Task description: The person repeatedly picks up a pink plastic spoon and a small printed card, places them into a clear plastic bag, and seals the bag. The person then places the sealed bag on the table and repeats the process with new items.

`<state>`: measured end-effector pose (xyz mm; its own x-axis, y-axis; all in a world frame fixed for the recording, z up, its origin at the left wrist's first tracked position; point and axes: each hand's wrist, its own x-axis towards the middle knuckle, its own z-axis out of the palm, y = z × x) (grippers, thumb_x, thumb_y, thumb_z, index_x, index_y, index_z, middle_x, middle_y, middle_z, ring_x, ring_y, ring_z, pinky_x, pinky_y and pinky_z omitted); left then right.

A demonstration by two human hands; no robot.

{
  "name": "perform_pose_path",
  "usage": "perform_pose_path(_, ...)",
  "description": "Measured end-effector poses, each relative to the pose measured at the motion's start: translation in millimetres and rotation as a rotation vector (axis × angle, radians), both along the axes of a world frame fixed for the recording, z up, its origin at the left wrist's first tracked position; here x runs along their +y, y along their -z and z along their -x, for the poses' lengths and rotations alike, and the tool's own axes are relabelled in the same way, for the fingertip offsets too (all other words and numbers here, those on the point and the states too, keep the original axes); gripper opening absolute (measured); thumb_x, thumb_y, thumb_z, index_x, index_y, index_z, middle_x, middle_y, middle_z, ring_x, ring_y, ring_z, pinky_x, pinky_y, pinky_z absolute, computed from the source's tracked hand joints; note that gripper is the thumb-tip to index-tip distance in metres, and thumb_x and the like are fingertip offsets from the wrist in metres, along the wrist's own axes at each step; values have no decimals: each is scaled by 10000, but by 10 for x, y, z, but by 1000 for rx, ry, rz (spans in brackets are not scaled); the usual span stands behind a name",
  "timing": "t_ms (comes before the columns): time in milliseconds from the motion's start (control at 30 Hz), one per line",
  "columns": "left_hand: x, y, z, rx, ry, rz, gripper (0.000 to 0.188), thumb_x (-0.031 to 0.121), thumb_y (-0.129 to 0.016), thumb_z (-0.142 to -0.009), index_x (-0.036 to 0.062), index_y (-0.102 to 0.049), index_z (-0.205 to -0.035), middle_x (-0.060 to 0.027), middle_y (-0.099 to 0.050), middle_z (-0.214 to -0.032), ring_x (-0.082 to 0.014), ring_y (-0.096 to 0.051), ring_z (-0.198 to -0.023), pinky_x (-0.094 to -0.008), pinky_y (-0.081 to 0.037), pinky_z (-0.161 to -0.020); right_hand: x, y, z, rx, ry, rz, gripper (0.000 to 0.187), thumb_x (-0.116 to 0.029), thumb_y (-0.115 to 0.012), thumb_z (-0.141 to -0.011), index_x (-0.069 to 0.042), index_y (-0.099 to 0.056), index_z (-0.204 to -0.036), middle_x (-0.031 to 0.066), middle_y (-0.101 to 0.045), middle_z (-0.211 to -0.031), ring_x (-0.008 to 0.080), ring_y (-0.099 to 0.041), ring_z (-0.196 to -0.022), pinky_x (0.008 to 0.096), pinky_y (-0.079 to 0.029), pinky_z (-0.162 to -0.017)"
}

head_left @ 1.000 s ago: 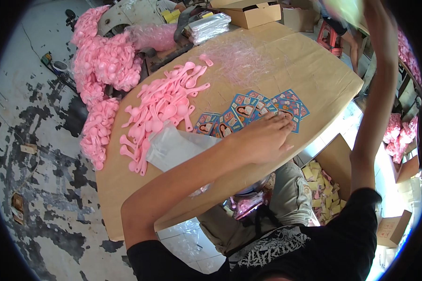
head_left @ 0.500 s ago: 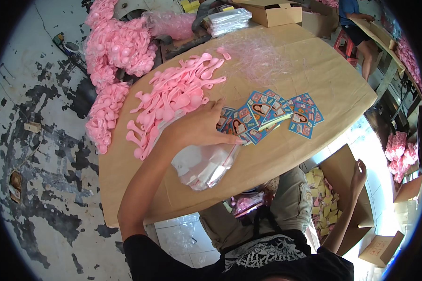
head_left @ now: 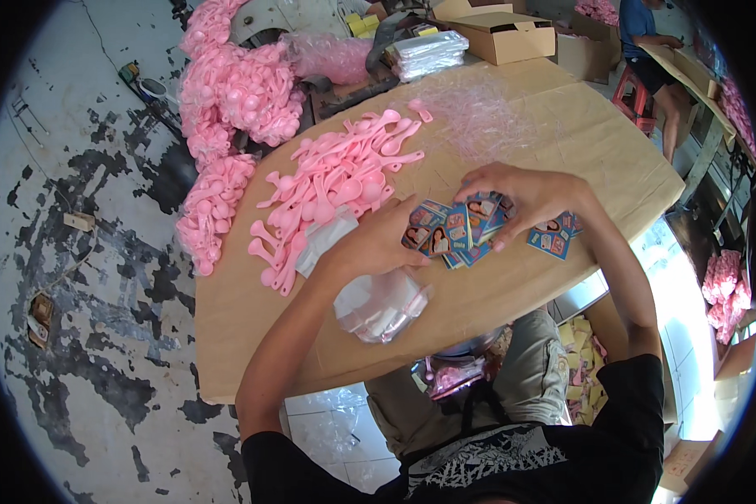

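Small blue printed cards [head_left: 438, 239] lie in an overlapping pile at the middle of the table. My right hand [head_left: 525, 200] curves over the right part of the pile, thumb in front and fingers behind, gripping some cards. At the pile's left edge is my left hand [head_left: 380, 239], its fingers and thumb spread apart beside the cards. Clear plastic bags [head_left: 380, 307] lie below my left hand, partly covered by it. Pink plastic spoons [head_left: 336, 181] are heaped loosely beyond it. More blue cards [head_left: 553, 242] show under my right wrist.
Thin clear plastic strands [head_left: 479, 118] lie at the table's far side. Bags of pink spoons [head_left: 244, 92] hang beyond the left edge. Stacked clear packets [head_left: 428, 55] and a cardboard box [head_left: 504, 38] stand at the back. Another person [head_left: 647, 50] sits at far right.
My right hand has come up from beside the box at lower right onto the cards. My left hand stays at the pile's left edge. The whole view has shifted slightly.
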<state>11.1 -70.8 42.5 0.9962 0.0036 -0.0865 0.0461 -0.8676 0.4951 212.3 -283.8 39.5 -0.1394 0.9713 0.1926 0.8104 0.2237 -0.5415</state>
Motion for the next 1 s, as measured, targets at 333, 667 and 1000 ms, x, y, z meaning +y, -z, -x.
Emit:
perform_pose_path(333,-283,-22,-40,-56,94,-16,928,264,-887,-663,169,-449,-1476,-138,-501,-1305,-305,-474,-1241,-411,-356,-1066,-5,251,-11,-58,94,-121,828,-499,-830,-705,-44,-544,-1334,174,-567,-1216,352,-499,-1197,430,-406,-1024)
perform_pose_path(667,-388,103,-152,24,76,59,919,304,-824,-810,179,-309,-1561,-114,-460,-1211,-199,-492,-1032,-318,-431,-912,-56,329,-93,-74,107,-93,1066,-553,-824,-684,32,-374,-1452,225,-494,-1343,390,-440,-1287,439,-369,-1092)
perform_pose_path(1000,-769,71,-288,-174,17,-70,671,389,-757,-867,84,-476,-1395,-172,-486,-1254,-255,-560,-1108,-360,-487,-915,-65,381,-101,-47,140,-102,1117,-352,-913,-585,38,-341,-1462,263,-492,-1354,400,-455,-1293,411,-375,-1101)
